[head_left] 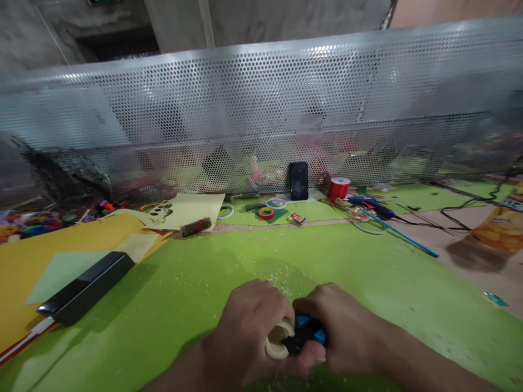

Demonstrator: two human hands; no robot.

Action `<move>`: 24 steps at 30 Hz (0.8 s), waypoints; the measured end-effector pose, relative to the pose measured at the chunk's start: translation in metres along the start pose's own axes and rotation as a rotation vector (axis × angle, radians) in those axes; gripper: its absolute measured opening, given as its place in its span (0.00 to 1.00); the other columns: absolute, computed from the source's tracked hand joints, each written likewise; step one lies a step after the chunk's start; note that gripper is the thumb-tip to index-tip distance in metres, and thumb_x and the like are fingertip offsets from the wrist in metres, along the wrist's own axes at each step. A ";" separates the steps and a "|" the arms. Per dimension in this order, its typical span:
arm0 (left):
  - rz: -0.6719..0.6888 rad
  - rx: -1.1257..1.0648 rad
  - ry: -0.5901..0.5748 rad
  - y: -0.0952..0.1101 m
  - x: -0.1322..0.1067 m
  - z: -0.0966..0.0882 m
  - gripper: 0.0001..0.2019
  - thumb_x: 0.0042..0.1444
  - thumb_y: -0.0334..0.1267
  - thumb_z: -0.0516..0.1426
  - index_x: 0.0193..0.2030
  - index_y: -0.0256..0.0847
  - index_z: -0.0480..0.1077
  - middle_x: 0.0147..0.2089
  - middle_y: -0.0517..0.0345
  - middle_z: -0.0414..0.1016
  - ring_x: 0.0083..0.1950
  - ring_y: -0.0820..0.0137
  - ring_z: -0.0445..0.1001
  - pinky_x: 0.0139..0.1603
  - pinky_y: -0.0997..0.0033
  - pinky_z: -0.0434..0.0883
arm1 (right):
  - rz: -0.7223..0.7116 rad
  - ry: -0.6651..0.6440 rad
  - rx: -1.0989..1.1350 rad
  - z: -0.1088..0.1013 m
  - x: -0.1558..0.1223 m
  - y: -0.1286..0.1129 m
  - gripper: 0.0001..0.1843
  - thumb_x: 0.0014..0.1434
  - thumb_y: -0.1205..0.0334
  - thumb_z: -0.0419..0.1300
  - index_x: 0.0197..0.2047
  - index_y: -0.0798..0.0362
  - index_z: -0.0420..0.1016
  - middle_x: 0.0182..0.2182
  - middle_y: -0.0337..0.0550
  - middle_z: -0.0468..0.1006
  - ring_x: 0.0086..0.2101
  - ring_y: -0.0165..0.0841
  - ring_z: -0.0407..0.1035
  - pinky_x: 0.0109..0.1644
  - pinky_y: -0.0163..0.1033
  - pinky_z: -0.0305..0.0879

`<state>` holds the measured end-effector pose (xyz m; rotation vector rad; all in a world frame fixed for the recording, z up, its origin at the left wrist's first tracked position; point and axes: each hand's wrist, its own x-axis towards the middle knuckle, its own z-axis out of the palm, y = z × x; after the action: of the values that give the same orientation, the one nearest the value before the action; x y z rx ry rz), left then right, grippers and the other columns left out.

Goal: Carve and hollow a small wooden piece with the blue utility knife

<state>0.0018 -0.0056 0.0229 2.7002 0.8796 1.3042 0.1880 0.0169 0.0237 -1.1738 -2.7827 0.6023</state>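
1. Gray, rough wall [253, 22] fills the top of the frame. Below it stands a shiny metal screen [261, 98] full of little round holes.
2. Smooth green paper [347, 250] covers much of the tabletop [486, 277]. Tiny pale crumbs [281, 277] are sprinkled on it, mostly in the middle of the frame.
3. At the left, a hard black block [90, 288] with straight edges lies on the paper. Near the middle, a rough brown stick piece [195, 227] is round like a log. A flat black phone [298, 181] leans on the screen, near a round red spool [339, 189].
4. Both hands are close together at the bottom middle. The left hand [253, 326] bends over, and its fingers are curled tight around a ring [277, 349]. The right hand [347, 329] comes in from the lower right, its fingers wrapped around a blue and black tool [305, 332].
5. The ring is cream, thick and hollow. The tool's black end is right at its edge, but it looks blurry.
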 end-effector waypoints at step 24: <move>0.000 -0.144 0.093 -0.002 -0.003 0.009 0.12 0.55 0.44 0.61 0.32 0.41 0.62 0.24 0.63 0.67 0.25 0.74 0.64 0.26 0.73 0.59 | -0.018 0.104 0.087 0.005 -0.002 0.003 0.06 0.38 0.62 0.55 0.24 0.50 0.64 0.18 0.37 0.68 0.18 0.27 0.53 0.23 0.34 0.48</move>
<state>0.0057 -0.0030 0.0148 2.5489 0.7600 1.4440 0.1903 0.0159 0.0179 -1.1286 -2.6500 0.6345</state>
